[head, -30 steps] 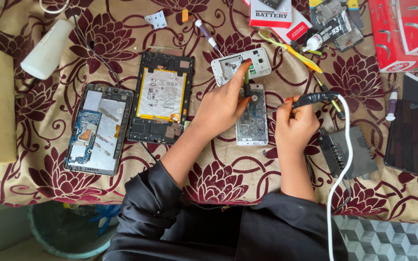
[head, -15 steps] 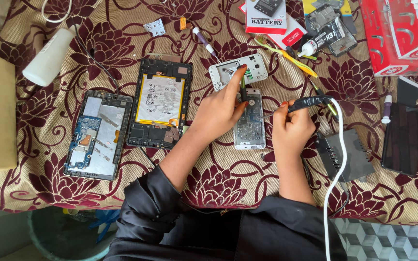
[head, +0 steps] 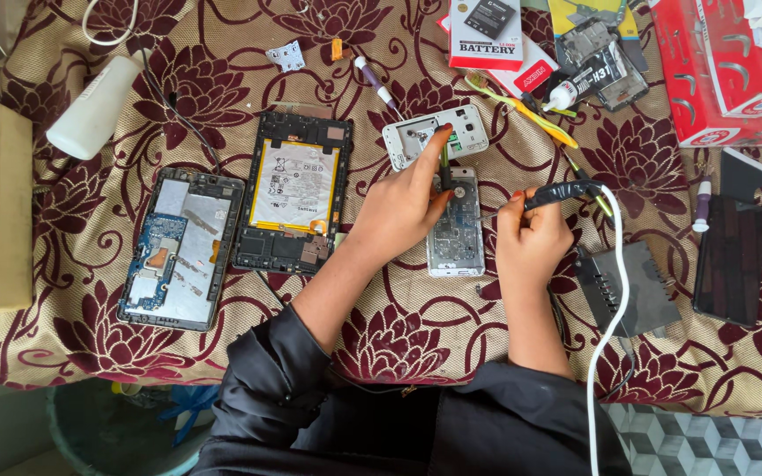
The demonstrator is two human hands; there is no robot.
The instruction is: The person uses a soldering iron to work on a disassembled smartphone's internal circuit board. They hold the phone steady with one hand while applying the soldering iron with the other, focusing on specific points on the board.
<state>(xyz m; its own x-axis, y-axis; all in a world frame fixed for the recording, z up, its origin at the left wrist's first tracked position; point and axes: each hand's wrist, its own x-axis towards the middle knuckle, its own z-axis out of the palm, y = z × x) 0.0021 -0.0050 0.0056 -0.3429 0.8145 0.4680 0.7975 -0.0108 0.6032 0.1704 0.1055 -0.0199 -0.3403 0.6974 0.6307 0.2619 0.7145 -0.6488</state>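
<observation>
Under both my hands spreads the maroon cloth with its cream flower pattern [head: 399, 344], covering the whole bench. Well off to the left of my left hand lie two opened tablets: the silver-and-blue tablet back with its circuit board bared [head: 178, 249], and just beside it the black tablet frame holding a pale rectangular battery [head: 293, 189]. To the right of my right hand rests the flat grey power unit [head: 632, 286], its white cable [head: 615, 291] running back toward me. Between my hands sits the small silver phone body with its back off [head: 457, 231], insides exposed; its white rear frame [head: 434, 135] lies just beyond my fingertips. My left hand [head: 403, 207] presses on the phone's upper edge, pinching a thin dark tweezer-like tool [head: 444, 167] against it. My right hand [head: 531, 242] is clenched round the black-handled soldering iron [head: 562, 191], tip aimed at the phone's top right corner. I judge the stripping down finished and the board work in progress; reassembly of everything remains.
</observation>
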